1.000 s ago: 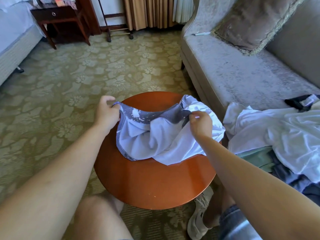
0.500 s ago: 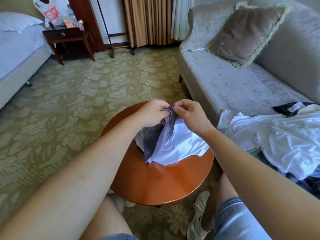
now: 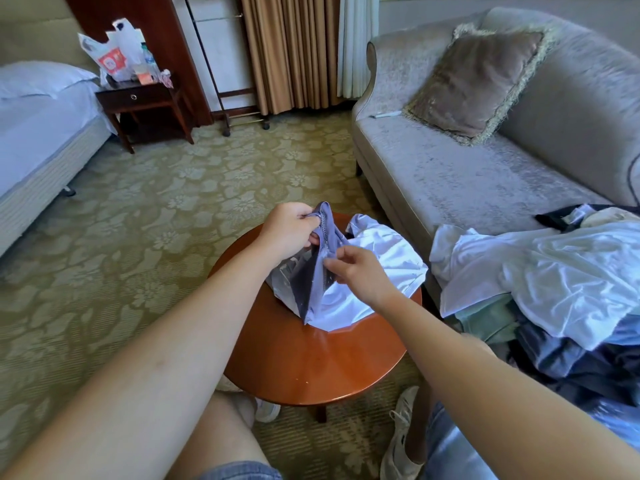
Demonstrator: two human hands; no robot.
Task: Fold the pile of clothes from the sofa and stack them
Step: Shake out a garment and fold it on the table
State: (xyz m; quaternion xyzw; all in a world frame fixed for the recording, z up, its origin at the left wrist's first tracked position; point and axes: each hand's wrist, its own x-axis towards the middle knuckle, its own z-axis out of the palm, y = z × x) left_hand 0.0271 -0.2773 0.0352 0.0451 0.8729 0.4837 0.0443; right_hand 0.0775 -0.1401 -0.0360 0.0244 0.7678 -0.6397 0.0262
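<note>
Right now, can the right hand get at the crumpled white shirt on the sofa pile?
Probably yes: the crumpled white shirt tops the pile, uncovered, just right of the right hand, which first must release the grey-and-white garment it pinches.

The pile of clothes (image 3: 568, 355) is running off the right edge, and a white shirt (image 3: 554, 278) is covering most of it. The garment (image 3: 377, 258) is hiding the far side of the table (image 3: 311, 362), and the nightstand (image 3: 138, 97) clutter is looking too tiny to tell.
</note>
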